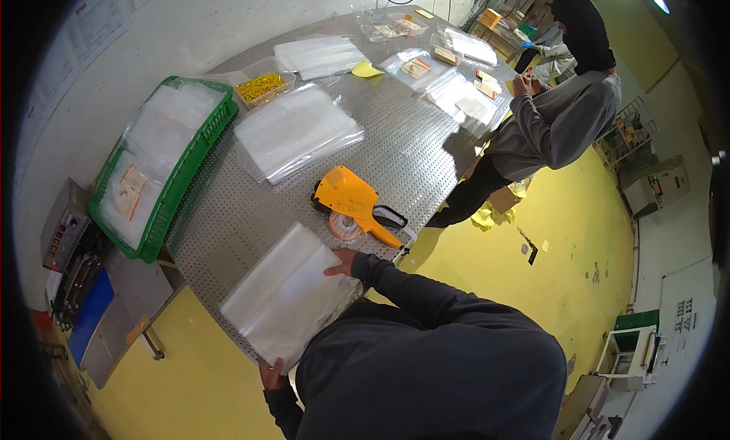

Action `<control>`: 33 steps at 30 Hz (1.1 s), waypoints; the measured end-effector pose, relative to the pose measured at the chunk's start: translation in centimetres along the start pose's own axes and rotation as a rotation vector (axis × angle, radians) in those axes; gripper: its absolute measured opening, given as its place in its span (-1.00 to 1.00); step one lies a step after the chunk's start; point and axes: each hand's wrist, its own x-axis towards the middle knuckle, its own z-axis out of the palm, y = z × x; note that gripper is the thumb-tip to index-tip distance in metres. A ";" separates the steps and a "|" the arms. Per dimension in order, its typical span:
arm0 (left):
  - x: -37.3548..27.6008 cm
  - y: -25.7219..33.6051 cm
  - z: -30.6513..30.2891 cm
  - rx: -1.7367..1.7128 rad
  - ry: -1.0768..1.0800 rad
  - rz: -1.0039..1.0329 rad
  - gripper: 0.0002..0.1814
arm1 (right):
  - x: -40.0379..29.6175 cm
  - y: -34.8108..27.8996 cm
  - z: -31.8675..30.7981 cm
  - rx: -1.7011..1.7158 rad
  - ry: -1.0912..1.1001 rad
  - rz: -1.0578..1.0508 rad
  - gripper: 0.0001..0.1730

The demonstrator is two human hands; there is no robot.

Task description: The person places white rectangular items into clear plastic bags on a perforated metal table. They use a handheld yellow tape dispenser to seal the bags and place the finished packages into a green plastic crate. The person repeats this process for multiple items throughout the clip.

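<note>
A stack of clear plastic bags (285, 297) lies at the near edge of the perforated metal table, against my body. My left hand (272, 374) grips its lower left corner, with the fingertips on top. At the stack's right side, my right hand (342, 262) holds the edge, its thumb out of sight. Just beyond the stack rests an orange handheld price labeler (351, 200) with a roll of labels. Farther back are another pile of clear bags (296, 129) and a plastic tub of yellow twist ties or clips (261, 87), too small to tell which.
A green plastic crate (197, 169) of bags stands on the left, beside a sealing machine (71, 252). A co-worker (553, 109) stands at the table's right side. More bags (319, 56) and small cards (415, 68) lie toward the far end.
</note>
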 end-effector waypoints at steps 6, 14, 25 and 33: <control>1.8 -0.9 -0.3 0.237 0.271 -0.264 -0.55 | 0.2 0.0 0.4 0.007 0.040 -0.006 -0.31; 3.1 -0.1 0.1 -0.256 0.303 -0.212 -0.49 | 0.3 0.3 0.4 -0.030 0.035 0.021 -0.32; 6.2 0.8 -1.4 0.032 0.172 -0.491 -0.27 | 0.4 0.2 0.3 0.017 0.020 0.001 -0.25; 5.7 2.5 0.0 -0.245 0.210 -0.454 -0.29 | 0.1 -0.6 0.0 -0.009 0.020 0.014 -0.23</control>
